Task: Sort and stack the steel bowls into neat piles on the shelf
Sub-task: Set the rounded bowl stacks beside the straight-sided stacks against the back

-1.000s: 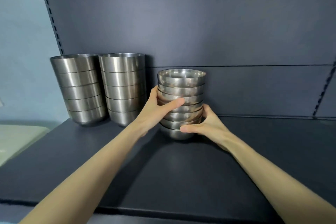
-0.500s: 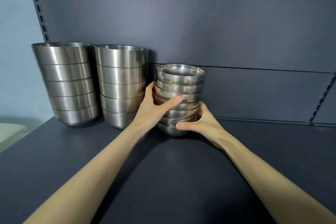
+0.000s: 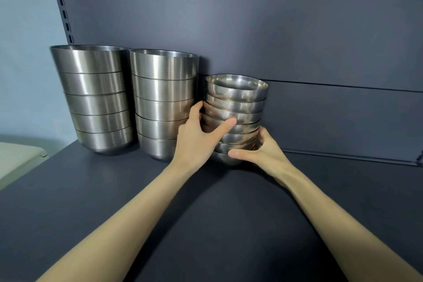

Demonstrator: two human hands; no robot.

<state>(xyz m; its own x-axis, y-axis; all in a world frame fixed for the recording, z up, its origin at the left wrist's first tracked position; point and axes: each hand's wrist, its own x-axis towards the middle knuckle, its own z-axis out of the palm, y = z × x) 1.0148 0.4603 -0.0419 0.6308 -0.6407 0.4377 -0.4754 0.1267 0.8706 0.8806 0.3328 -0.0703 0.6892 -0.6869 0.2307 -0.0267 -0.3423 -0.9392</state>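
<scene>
A pile of several small steel bowls (image 3: 238, 101) stands on the dark shelf (image 3: 206, 224) close to the back panel, leaning slightly to the right. My left hand (image 3: 196, 139) grips the pile's left side, thumb across the front at mid height. My right hand (image 3: 263, 153) holds the lower right of the pile, thumb along the front near the bottom bowl; its fingers are hidden behind the bowls. Two taller piles of larger steel bowls (image 3: 96, 101) (image 3: 163, 103) stand side by side to the left, the nearer one almost touching my left hand.
The grey back panel (image 3: 297, 30) rises right behind the piles. A slotted upright (image 3: 61, 2) runs up at the left, with a pale blue wall beyond it. A cream-coloured surface (image 3: 16, 158) lies lower left, beyond the shelf's left end.
The small pile, held in both hands, has moved back and left toward the larger piles and the back panel. The view has come closer to the shelf.
</scene>
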